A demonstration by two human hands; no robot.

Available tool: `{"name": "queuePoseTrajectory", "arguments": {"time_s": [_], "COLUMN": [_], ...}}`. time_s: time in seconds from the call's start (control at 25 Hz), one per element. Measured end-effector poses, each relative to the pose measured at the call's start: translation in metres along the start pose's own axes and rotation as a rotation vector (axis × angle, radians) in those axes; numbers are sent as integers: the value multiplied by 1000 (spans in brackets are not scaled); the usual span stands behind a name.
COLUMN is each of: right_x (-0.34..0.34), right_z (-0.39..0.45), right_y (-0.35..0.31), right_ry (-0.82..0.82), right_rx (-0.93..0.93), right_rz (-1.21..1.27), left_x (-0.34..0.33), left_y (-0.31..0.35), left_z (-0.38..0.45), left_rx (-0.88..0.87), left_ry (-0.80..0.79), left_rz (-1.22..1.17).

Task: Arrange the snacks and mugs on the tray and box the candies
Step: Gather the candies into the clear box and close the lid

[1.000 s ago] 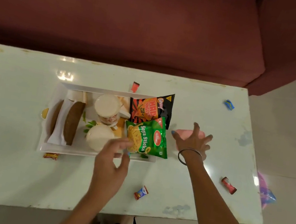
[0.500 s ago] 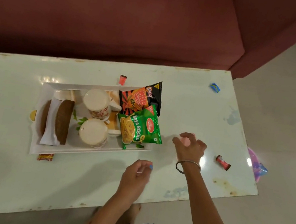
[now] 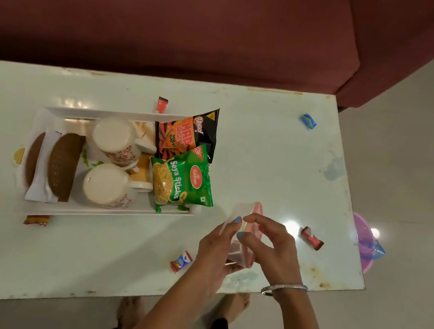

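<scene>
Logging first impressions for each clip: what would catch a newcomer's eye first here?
Probably both hands, left hand and right hand, holding a small pink box with a clear lid just above the table's near right part. Next, the white tray on the left, packed with two overturned mugs and the green Soya Sticks packet. Wrapped candies lie scattered around, such as a blue candy near the far right corner.

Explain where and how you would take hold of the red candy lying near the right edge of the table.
Pinch the red candy across its narrow middle, coming straight down from above. It lies flat on the table, long and thin, slanting away from the table edge, with clear space all round, so finger and thumb fit best on its two long sides.
</scene>
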State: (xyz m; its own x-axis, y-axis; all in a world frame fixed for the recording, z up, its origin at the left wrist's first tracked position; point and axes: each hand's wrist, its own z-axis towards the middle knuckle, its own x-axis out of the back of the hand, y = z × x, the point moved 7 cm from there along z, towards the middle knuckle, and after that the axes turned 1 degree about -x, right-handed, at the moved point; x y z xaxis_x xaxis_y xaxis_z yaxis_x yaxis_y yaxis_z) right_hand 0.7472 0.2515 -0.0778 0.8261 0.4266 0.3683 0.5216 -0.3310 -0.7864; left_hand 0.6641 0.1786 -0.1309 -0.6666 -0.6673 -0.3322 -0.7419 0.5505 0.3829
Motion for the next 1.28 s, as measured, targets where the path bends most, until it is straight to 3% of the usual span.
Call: {"name": "queuePoseTrajectory", "arguments": {"time_s": [0.12,0.24,0.32,0.48,0.68,0.8,0.88,0.96,1.16,1.28], "right_x": [23,52,73,116,120,122,100,76,60,89], "right_z": [23,47,67,124,170,163,144,129,136,134], "right_y": [6,13,15,25,42,46,59,68,51,47], "right_ry": [-98,-199,-173,112,54,137,26,-74,4,214], "right_rx": [-56,-123,-71,57,147,88,-157,-230,-41,32], "right_rz": [51,150,142,-280,-719,-534,-227,-172,-277,-332], "left_x": [-21,-44,-54,-59,-58,-63,-68,-70,-37,12], "left_y": [-10,-21,-20,-25,-42,-48,-50,-51,-48,-32], "left_z": [14,29,40,59,68,75,78,81,62,30], "left_rx": [67,155,154,127,146,143,135,122,101,-273], "left_ry": [29,24,14,81,106,109,102,112,345,609], "left_rz": [-96,-360,-441,-505,-597,-592,-607,-592,-419,66]}}
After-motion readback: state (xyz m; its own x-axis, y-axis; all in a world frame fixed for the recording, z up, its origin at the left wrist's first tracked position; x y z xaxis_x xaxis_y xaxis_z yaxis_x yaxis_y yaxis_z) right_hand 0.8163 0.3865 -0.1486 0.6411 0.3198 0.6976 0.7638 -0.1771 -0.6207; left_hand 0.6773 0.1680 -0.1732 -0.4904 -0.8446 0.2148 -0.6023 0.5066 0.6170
